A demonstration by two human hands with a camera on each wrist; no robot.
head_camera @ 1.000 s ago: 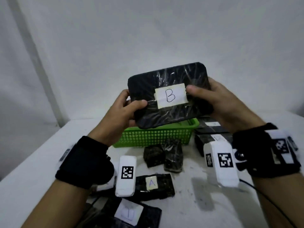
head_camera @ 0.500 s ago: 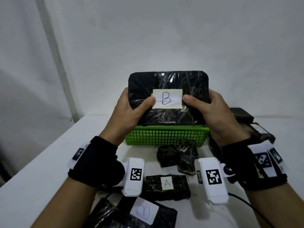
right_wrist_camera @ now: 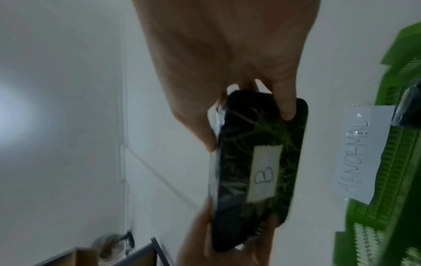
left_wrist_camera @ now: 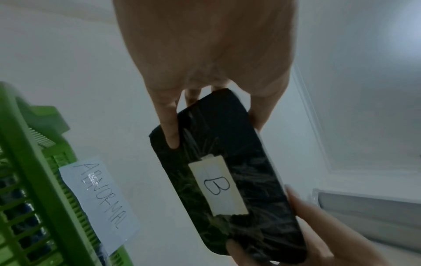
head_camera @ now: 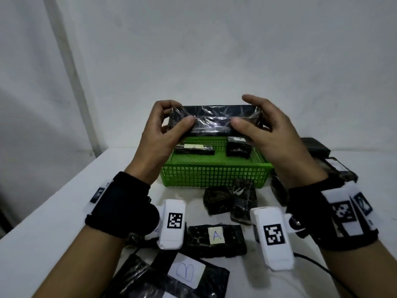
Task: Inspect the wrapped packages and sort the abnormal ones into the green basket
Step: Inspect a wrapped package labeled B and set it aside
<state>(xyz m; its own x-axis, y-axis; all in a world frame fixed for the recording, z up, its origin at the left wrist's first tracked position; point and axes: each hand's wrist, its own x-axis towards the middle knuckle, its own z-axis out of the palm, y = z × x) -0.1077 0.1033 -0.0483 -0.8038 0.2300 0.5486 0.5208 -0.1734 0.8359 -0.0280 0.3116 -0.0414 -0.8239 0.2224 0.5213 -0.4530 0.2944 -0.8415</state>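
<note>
I hold a black plastic-wrapped package (head_camera: 214,120) edge-on above the green basket (head_camera: 214,172). My left hand (head_camera: 178,115) grips its left end and my right hand (head_camera: 250,112) grips its right end, thumbs on the near side. Its paper label marked B (left_wrist_camera: 218,187) faces away from me and shows only in the wrist views, as does the package (right_wrist_camera: 257,171). The basket (left_wrist_camera: 34,162) carries a paper tag reading ABNORMAL (left_wrist_camera: 100,198) on its far side. Two wrapped packages (head_camera: 194,148) (head_camera: 238,147) lie inside the basket.
On the white table near me lie a package labelled A (head_camera: 217,237), a larger labelled one (head_camera: 182,274) and two small wrapped blocks (head_camera: 219,198) (head_camera: 245,198). More dark packages (head_camera: 335,168) sit right of the basket. A white wall stands close behind.
The package has tipped from label-facing-me to edge-on, label turned away. Both hands have shifted their grip to its ends. The inside of the basket has come into view.
</note>
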